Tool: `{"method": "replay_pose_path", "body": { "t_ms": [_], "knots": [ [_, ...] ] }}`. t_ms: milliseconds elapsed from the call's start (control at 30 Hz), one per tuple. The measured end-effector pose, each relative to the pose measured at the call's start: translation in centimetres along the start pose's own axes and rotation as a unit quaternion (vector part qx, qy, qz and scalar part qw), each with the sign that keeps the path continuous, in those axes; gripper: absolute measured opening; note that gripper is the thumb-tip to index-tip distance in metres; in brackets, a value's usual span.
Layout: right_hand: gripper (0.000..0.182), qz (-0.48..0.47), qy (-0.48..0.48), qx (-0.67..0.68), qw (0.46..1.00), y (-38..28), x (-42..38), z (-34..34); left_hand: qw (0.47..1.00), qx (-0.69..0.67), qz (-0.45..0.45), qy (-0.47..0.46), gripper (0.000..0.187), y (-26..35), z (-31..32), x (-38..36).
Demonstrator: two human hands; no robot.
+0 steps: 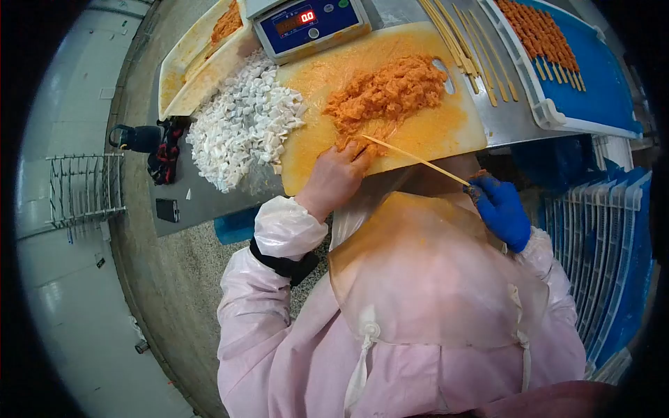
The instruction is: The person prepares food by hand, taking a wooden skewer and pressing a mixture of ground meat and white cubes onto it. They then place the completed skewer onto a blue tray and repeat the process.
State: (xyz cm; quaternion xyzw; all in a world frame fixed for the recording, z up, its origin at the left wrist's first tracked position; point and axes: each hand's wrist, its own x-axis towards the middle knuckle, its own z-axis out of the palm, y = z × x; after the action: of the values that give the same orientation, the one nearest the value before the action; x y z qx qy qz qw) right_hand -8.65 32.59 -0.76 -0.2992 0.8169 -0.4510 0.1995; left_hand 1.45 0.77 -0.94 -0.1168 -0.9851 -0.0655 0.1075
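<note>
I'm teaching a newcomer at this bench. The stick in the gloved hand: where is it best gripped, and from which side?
Probably at its near end, as the blue-gloved right hand holds the skewer now, coming from the person's right. The thin stick slants up-left, and its far tip meets the orange meat at the bare left hand, so that end should stay free.
</note>
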Motion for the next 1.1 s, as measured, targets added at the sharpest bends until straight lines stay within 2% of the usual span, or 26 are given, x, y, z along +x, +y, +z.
{"method": "replay_pose_path", "body": {
  "t_ms": [100, 167, 267, 400, 500, 567, 700, 767, 867, 1100],
  "knots": [
    [0.018, -0.009, -0.01, -0.02, 1.0, -0.6, 0.1, 0.3, 0.999, -0.019, -0.002, 0.031, 0.027, 0.0, 0.3, -0.7],
    [0.017, -0.007, 0.005, -0.054, 0.998, -0.7, 0.1, 0.5, 0.999, -0.021, -0.025, 0.003, 0.038, -0.2, 0.3, -1.2],
    [0.016, -0.012, 0.018, -0.113, 0.993, -0.4, 0.1, 0.4, 0.998, -0.024, -0.05, -0.001, 0.035, -0.8, 0.2, -1.6],
    [0.016, 0.018, 0.056, -0.122, 0.991, -0.1, -0.1, 0.1, 0.998, -0.037, -0.047, 0.004, 0.033, -0.9, -0.8, -1.6],
    [0.016, -0.013, 0.079, -0.056, 0.995, -0.2, -0.6, -0.1, 0.995, -0.069, -0.071, 0.007, 0.034, -0.9, -1.2, -1.5],
    [0.015, 0.029, 0.063, -0.017, 0.997, -0.9, -1.2, -0.5, 0.986, -0.09, -0.136, 0.03, 0.032, -0.5, -1.9, -1.2],
    [0.015, 0.06, 0.016, 0.001, 0.998, -1.4, -2.1, -0.6, 0.979, -0.086, -0.165, 0.079, 0.029, 0.8, -2.0, 0.5],
    [0.015, 0.02, 0.029, -0.038, 0.999, -0.5, -1.9, -0.2, 0.982, -0.065, -0.178, -0.011, 0.026, 1.0, -1.8, 1.4],
    [0.015, 0.021, 0.053, -0.061, 0.997, 0.5, -1.4, -0.6, 0.98, -0.044, -0.184, -0.059, 0.025, 1.0, -1.3, 1.3],
    [0.015, 0.005, 0.073, -0.029, 0.997, 0.1, -1.3, -1.8, 0.992, -0.037, -0.118, -0.032, 0.028, 0.5, -1.1, -0.4]
  ]
}}
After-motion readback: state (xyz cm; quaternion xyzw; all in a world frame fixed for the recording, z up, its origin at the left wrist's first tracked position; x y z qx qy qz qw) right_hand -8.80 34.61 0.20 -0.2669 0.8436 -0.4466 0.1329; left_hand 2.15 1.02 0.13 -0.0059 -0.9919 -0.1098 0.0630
